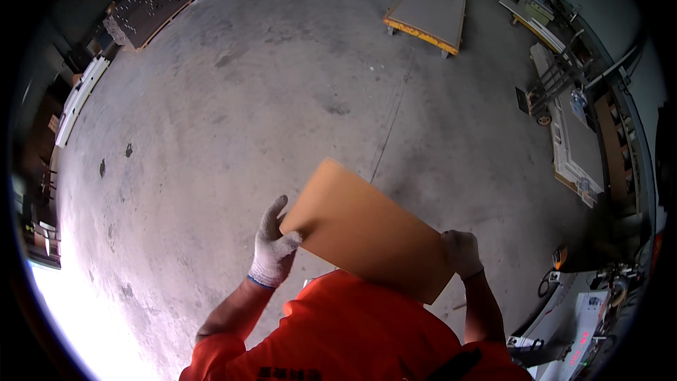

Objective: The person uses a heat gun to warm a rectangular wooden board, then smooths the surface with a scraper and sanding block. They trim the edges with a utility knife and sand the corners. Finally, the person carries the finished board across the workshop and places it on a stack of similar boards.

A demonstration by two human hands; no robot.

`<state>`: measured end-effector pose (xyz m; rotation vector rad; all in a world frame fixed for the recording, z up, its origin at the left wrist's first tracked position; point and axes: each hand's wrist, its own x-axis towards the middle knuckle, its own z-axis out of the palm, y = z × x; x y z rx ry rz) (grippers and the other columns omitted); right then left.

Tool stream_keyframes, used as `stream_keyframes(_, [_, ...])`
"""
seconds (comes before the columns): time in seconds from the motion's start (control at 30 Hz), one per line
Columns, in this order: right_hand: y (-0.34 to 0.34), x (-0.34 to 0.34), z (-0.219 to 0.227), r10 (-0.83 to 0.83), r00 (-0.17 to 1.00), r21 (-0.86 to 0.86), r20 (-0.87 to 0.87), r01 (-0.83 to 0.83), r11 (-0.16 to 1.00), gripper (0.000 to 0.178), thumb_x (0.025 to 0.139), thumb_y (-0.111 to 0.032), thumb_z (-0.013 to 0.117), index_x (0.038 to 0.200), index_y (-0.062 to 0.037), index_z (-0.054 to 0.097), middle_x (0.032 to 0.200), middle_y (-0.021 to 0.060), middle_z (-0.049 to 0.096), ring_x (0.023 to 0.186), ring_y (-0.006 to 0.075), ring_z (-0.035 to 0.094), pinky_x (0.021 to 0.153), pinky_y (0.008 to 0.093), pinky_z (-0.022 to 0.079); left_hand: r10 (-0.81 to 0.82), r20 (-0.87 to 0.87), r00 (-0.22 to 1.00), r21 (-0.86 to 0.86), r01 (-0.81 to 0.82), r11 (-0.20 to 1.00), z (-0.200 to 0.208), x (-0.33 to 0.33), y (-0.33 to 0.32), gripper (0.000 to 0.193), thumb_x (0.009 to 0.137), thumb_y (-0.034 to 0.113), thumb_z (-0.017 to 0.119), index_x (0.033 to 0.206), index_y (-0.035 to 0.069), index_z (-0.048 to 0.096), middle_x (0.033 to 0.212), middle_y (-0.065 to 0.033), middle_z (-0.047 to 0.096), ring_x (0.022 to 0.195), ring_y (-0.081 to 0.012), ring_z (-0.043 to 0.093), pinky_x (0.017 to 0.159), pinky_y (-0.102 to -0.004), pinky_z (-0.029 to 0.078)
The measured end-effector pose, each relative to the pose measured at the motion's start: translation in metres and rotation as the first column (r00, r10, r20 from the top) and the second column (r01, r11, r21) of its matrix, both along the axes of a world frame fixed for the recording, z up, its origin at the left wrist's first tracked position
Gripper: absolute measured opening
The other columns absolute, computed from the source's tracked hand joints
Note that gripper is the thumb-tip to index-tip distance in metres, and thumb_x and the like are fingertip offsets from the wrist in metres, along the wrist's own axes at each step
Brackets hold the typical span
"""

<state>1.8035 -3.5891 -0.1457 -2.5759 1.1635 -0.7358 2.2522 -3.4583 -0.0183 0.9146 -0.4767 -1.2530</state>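
A flat, tan-brown rectangular board [370, 229], which looks like cardboard or fibreboard, is tilted in front of my orange shirt. My left hand [273, 248], in a white knit glove with a blue cuff edge, grips its left end, the thumb close to the edge. At the opposite end, my right hand [462, 252], also gloved and in shadow, is closed round the edge. The fingers under the board are hidden, as is its underside.
Concrete floor [247, 113] spreads ahead. A yellow-edged flat cart [430, 14] stands far off, right of centre. Along the right wall are a hand truck [553, 88] and stacked white panels [575, 137]. A machine [575, 321] stands near right; a dark stack [159, 7] lies far left.
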Motion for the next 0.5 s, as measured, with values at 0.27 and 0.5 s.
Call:
stream_keyframes(0.27, [-0.358,0.208,0.061,0.044,0.984,0.420,0.175,-0.115,0.900,0.045,0.115,-0.028,0.049,0.081,0.0016,0.047,0.070,0.0098,0.033,0.067,0.0133,0.037,0.060,0.0406,0.036,-0.144,0.214,0.966,0.295,0.077,0.952,0.017,0.057,-0.288,0.045,0.099,0.007,0.079,0.142,0.004,0.065,0.131,-0.0075,0.072,0.123,-0.0221,0.067,0.105,-0.0431,0.058])
stream_keyframes(0.5, [-0.653,0.349,0.094,-0.064,0.982,0.537,0.178,-0.042,0.842,0.045,0.117,-0.033,0.047,0.087,-0.0006,0.056,0.073,0.0164,0.043,0.070,0.0204,0.045,0.064,0.0440,0.043,-0.100,0.192,0.976,-0.005,0.103,0.995,-0.012,0.153,-0.615,0.047,0.095,0.002,0.080,0.139,0.002,0.065,0.131,-0.0079,0.072,0.118,-0.0199,0.068,0.098,-0.0399,0.059])
